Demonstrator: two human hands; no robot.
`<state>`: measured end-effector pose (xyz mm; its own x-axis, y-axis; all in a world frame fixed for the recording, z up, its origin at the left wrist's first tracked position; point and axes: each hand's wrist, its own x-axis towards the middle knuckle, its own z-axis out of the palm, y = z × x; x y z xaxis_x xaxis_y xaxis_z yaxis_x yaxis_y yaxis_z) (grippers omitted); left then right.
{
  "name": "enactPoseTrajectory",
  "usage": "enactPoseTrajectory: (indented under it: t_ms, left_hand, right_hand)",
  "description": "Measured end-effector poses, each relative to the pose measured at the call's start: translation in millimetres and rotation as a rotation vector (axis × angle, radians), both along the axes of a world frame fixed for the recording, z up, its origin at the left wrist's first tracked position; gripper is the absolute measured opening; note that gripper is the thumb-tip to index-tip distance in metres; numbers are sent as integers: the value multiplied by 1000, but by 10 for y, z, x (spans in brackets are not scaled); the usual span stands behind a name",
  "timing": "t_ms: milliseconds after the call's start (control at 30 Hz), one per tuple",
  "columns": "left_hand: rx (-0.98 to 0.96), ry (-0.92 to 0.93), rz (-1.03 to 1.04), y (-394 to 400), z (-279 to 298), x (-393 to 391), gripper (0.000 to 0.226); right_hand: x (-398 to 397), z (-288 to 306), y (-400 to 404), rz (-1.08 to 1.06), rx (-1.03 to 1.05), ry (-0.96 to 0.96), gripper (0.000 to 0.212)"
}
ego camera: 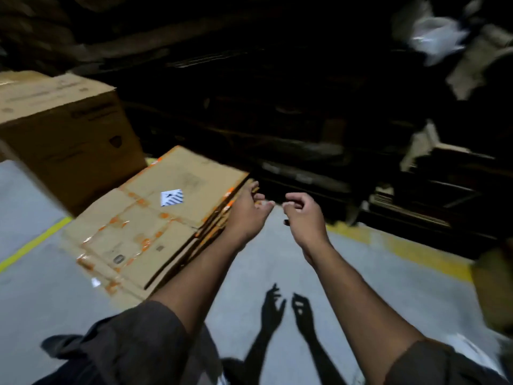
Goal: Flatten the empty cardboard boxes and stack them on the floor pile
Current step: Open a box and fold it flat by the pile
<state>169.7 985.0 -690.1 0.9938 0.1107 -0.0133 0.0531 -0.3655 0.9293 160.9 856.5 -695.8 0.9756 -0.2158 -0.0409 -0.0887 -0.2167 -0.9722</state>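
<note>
The pile (155, 218) of flattened boxes lies on the grey floor (36, 301), left of centre, several sheets deep, their edges not quite flush. The top sheet carries orange tape and a small white label (172, 197) with dark stripes. Just behind the pile, to the left, stands a box (63, 129) not yet flattened, its printing blurred beyond reading. Both bare arms reach forward over the floor. The left hand (248, 209) hovers by the pile's right edge, fingers loosely bent and holding nothing; whether it touches the cardboard I cannot tell. The right hand (301, 211) is just beside it, apart from the pile, fingers gently curled, also holding nothing. The two hands are near each other without touching, and their shadows (286, 309) fall on the floor below them. Dark sleeves (144, 337) are pushed up past the elbows. A yellow line (402, 245) runs across the floor on the right, and another (33, 245) slants on the left. Beyond lies a dim heap of dark cardboard and clutter (333, 134), with a pale plastic bag (435, 37) up at the right. The far right edge is blurred.
</note>
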Motion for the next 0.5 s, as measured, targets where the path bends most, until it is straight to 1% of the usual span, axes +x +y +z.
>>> enactPoseTrajectory:
  t_ms: [67,267,367,500]
  left_hand:
    - [-53,-5,-80,-432,97,-127,62]
    - [-191,1,-356,-1825,270,-593,50]
    - [-216,29,-492,-2448,321,-853,50]
    - [-218,48,-621,-3162,367,-1144,50]
  right_hand:
    - [-248,157,-436,-74,1,-21,21]
    - [-1045,496,-1767,-278,-1,-72,21]
    - [-1417,575,-2363,-400,21,-90,19]
    - [-1832,567,-3013,-557,57,-92,15]
